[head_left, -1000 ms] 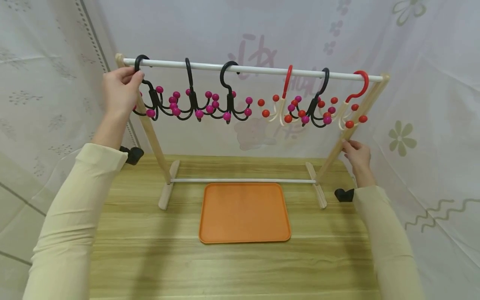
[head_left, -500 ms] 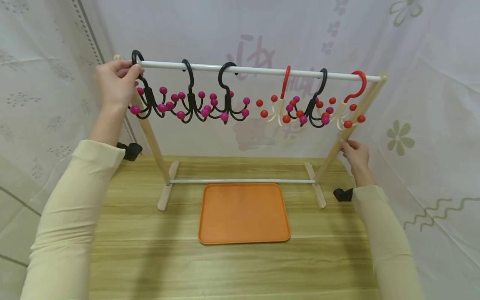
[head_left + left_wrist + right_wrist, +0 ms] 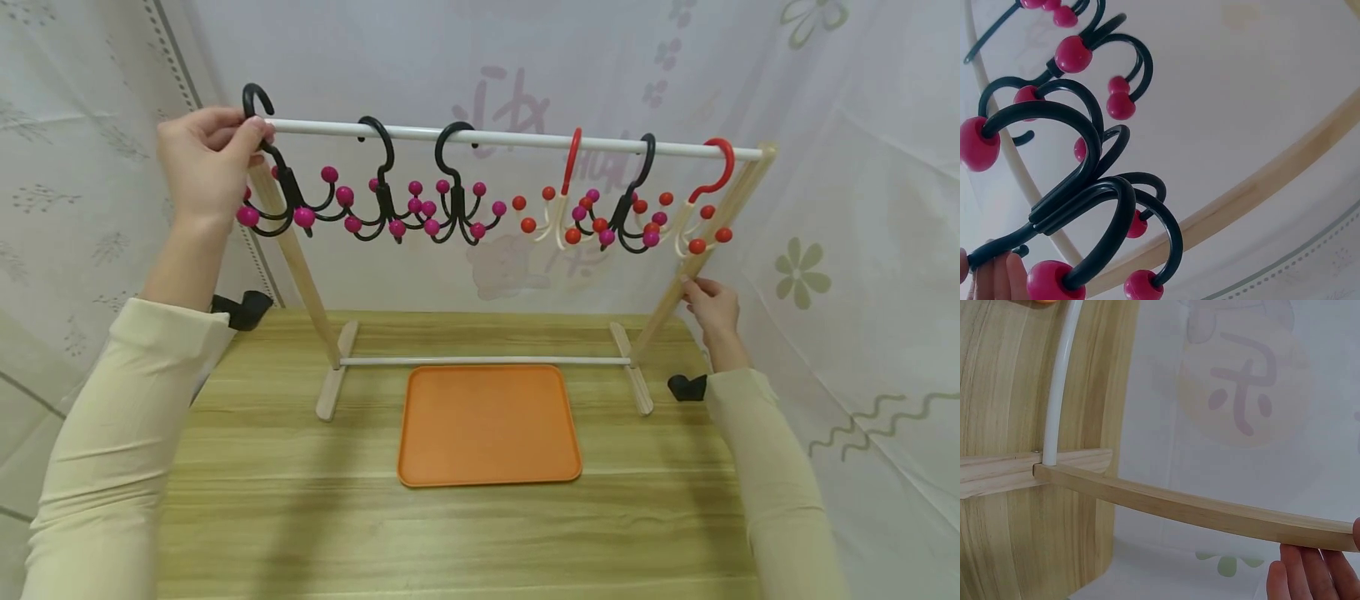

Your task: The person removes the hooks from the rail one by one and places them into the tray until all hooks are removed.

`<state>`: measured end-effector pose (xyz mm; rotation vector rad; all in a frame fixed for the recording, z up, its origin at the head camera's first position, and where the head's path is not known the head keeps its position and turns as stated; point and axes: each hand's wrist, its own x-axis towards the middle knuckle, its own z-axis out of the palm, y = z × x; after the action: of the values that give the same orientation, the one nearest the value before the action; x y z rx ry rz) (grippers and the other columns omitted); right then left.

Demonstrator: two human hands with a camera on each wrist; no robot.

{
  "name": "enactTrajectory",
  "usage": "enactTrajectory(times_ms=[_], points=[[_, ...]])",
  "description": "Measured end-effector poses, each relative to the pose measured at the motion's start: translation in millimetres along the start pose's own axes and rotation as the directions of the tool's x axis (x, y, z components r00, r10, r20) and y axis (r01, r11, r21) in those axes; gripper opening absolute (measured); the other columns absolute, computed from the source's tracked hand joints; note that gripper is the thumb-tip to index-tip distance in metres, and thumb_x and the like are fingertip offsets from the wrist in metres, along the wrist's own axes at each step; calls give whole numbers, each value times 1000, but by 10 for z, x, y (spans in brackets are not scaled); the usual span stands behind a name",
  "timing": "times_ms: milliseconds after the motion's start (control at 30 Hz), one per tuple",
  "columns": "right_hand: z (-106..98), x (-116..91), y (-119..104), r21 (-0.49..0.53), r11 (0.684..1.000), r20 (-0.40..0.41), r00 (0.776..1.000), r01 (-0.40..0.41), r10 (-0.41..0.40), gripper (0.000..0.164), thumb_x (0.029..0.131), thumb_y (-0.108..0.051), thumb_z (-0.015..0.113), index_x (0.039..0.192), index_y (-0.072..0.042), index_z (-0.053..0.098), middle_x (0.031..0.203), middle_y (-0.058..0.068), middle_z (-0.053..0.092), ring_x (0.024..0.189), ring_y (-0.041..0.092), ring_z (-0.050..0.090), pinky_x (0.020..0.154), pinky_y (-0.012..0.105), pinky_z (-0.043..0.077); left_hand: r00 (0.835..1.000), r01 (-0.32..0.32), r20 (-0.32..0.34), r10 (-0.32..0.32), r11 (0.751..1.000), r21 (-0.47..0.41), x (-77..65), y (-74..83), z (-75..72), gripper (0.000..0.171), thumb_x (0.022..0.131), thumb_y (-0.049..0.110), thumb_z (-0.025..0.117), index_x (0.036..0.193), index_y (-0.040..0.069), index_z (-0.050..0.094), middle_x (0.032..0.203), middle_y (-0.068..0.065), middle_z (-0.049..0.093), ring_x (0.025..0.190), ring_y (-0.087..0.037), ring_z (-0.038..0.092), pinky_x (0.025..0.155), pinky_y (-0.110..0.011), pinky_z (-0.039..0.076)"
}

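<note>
Pinching black hanger between thumb and fingers of left hand at left end of white rail; gripping wooden post likewise with right hand. Noting pinkish characters on backdrop, too faint to read.

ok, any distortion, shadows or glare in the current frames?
Head: soft shadow bands on the table. Left wrist: left post looks bowed, probably lens distortion; small glints on the pink balls. Right wrist: right post bows slightly too.
</note>
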<state>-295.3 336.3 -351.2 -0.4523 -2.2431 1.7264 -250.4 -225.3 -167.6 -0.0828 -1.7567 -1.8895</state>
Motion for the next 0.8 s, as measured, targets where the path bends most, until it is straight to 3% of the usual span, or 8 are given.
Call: enactTrajectory(times_ms=[167, 467, 800], points=[[0, -7, 0, 3, 1000, 2, 1000, -1, 1, 55, 85, -30, 57, 124, 7, 45, 71, -13, 55, 72, 1, 54, 73, 17, 45, 1000, 17, 11, -17, 1000, -8, -94, -32, -12, 20, 74, 11, 70, 91, 1, 67, 78, -5, 65, 76, -15, 60, 66, -15, 47], [-5, 4, 2, 14, 1000, 9, 1000, -3, 3, 55, 85, -29, 57, 124, 8, 44, 71, -14, 54, 69, -1, 54, 66, 13, 44, 1000, 11, 23, -16, 980, 201, -224, -253, -77, 31, 76, 22, 67, 100, 1, 65, 84, 2, 66, 77, -14, 58, 74, -16, 44], [-4, -8, -6, -42, 999, 4, 1000, 10, -10, 55, 85, -32, 55, 123, 7, 46, 76, -13, 55, 73, 0, 55, 74, 19, 45, 998, 9, 55, -25, 961, 275, -368, -585, -111, 33, 79, 25, 65, 102, 2, 64, 88, 3, 67, 79, -10, 60, 68, -13, 45]])
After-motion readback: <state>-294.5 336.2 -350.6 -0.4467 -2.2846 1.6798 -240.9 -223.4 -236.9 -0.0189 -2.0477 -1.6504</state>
